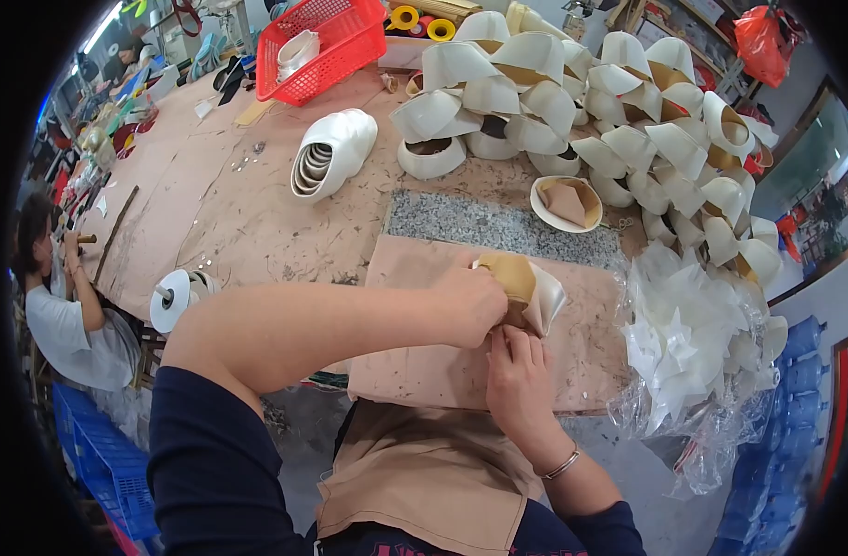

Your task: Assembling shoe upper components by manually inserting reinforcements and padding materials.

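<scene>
Over the near part of the bench I have a white shoe upper with tan lining (509,278). My left hand (473,301) is closed on its left side, with the fingertips partly hidden by the piece. At its lower edge my right hand (519,371) is pinched, fingers together and touching the upper. Whether anything small sits between those fingertips is hidden. Under both hands lies a pinkish-tan sheet (415,371), bordered on its far side by a speckled grey stone slab (498,222).
Stacked white uppers (526,93) fill the far right. One lined upper (567,204) sits beside the slab. Nested white uppers (334,153) lie left of it. Clear plastic with white pieces (674,343) covers the right corner. A red basket (322,46) stands behind; a person (76,306) works at left.
</scene>
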`<action>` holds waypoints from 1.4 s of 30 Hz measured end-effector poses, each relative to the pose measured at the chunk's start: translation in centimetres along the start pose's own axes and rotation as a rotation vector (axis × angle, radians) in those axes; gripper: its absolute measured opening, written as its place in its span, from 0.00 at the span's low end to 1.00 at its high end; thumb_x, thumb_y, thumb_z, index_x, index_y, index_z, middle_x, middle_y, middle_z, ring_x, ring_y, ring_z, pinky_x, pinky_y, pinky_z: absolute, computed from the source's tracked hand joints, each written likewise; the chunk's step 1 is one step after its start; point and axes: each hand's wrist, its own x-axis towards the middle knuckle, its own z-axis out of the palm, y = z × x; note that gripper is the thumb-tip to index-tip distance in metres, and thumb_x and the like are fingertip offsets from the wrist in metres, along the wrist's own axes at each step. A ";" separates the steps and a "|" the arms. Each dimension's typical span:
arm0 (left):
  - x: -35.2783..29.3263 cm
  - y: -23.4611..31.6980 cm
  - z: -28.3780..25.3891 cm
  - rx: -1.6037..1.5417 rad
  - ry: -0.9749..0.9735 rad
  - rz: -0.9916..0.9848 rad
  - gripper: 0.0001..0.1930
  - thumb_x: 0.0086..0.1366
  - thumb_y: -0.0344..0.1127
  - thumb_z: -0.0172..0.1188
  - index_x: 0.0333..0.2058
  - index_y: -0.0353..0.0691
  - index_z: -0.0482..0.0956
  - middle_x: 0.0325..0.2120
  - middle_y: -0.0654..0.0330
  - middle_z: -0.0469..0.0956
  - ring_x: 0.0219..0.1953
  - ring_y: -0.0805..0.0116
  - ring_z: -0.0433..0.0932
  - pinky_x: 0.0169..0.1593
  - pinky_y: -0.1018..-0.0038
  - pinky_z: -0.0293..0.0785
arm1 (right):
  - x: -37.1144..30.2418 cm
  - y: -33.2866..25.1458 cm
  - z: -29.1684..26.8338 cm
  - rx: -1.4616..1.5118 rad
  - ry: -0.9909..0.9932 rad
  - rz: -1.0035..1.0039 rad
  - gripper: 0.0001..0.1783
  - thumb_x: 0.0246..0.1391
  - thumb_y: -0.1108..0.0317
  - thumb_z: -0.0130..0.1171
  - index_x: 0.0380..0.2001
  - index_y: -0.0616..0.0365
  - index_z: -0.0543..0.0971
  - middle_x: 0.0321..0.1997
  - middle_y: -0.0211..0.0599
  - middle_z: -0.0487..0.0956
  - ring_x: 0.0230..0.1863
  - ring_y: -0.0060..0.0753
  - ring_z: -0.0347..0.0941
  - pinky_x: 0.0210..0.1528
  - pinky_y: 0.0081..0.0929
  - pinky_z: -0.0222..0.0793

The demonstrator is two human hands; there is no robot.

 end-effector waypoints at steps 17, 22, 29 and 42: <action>-3.4 -2.1 0.8 -0.027 0.113 -0.099 0.07 0.47 0.33 0.59 0.27 0.42 0.83 0.28 0.56 0.80 0.37 0.58 0.79 0.45 0.64 0.68 | 0.5 -1.4 0.5 0.049 -0.089 0.011 0.19 0.49 0.70 0.57 0.47 0.59 0.76 0.40 0.38 0.72 0.44 0.40 0.69 0.46 0.35 0.63; -3.2 -1.7 0.4 -0.073 -0.057 -0.184 0.09 0.46 0.33 0.59 0.27 0.41 0.83 0.29 0.55 0.80 0.37 0.58 0.79 0.44 0.63 0.69 | 0.6 -2.9 1.1 -0.028 0.036 -0.048 0.17 0.49 0.70 0.56 0.45 0.60 0.76 0.42 0.37 0.70 0.49 0.38 0.66 0.53 0.35 0.59; -2.6 -1.2 -1.4 -0.044 -0.113 -0.233 0.08 0.47 0.35 0.60 0.28 0.45 0.83 0.28 0.59 0.80 0.38 0.62 0.78 0.47 0.66 0.64 | 1.8 -2.3 1.6 0.048 0.054 -0.083 0.16 0.48 0.72 0.56 0.42 0.63 0.76 0.41 0.39 0.70 0.48 0.42 0.65 0.54 0.39 0.60; -5.7 -1.0 -0.8 0.082 -0.119 -0.185 0.05 0.56 0.40 0.59 0.25 0.50 0.82 0.26 0.65 0.78 0.36 0.65 0.76 0.48 0.63 0.58 | 0.8 -2.6 1.3 0.196 0.028 -0.068 0.16 0.49 0.73 0.57 0.42 0.66 0.76 0.36 0.40 0.71 0.42 0.42 0.68 0.44 0.35 0.67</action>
